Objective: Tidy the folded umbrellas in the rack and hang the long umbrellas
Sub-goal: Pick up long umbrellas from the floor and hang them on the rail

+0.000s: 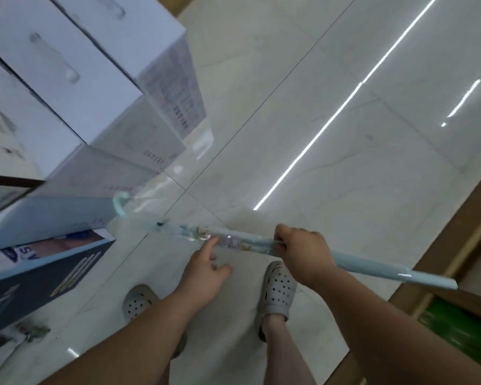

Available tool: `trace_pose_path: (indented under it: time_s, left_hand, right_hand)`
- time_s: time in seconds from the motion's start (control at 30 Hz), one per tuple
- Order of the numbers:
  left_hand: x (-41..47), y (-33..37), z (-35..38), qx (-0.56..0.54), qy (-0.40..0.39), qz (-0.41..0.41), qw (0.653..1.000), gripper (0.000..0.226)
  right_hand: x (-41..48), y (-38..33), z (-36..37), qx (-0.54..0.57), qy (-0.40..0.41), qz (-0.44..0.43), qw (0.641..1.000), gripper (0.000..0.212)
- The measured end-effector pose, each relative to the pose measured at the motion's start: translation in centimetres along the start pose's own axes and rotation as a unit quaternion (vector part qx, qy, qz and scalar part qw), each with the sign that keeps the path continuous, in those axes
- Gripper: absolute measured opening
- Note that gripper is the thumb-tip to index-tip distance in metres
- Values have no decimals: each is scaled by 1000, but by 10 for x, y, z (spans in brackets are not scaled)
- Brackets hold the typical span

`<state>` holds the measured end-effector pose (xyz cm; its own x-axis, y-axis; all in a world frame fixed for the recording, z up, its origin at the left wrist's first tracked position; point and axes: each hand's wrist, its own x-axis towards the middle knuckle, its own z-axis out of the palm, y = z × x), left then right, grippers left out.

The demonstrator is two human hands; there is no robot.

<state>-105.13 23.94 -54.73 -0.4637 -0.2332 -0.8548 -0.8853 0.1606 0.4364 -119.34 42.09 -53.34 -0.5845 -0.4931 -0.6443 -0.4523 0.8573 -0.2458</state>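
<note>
We hold the long umbrella (372, 266), pale blue and sleeved in clear plastic, level across our body. Our right hand (297, 247) is curled tight round its middle. The canopy end runs out past that hand's outer side, and the hook handle (120, 204) lies well beyond our left hand (203, 263). That hand is loose, fingers fairly straight, with its forefinger just touching the wrapped part beside the right fist. We judge it is steadying the umbrella before we hang it by the hook. No rack shows, so hanging is not yet done.

Below both hands lies a glossy pale tiled floor (345, 134) mirroring strip lights, with our grey clogs (278, 290) on it. Beyond the left hand stand stacked white boxes (95, 93) and a dark blue box (39, 287). Outside the right hand is a wooden frame (450, 240).
</note>
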Motion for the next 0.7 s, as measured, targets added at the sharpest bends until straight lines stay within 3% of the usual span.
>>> trace_pose_path:
  time_s: [0.13,0.27,0.43,0.7]
  left_hand:
    - [-68,60,-4,-94,20,25,995,61]
    - [-146,112,-21,-129,75,40,988,33]
    - [-241,165,-47,-192,86,38,977,7]
    - [-365,221,-65,-329,102,62,937,21]
  right_hand:
    - [-67,-9,-58,68,70,16,995,8]
    - [-141,-22,-118,78,106,16,991,11]
    - [-221,-31,-193,98,163,-9,982,10]
    - [-308,-69,-285,141,268,-67,951,8]
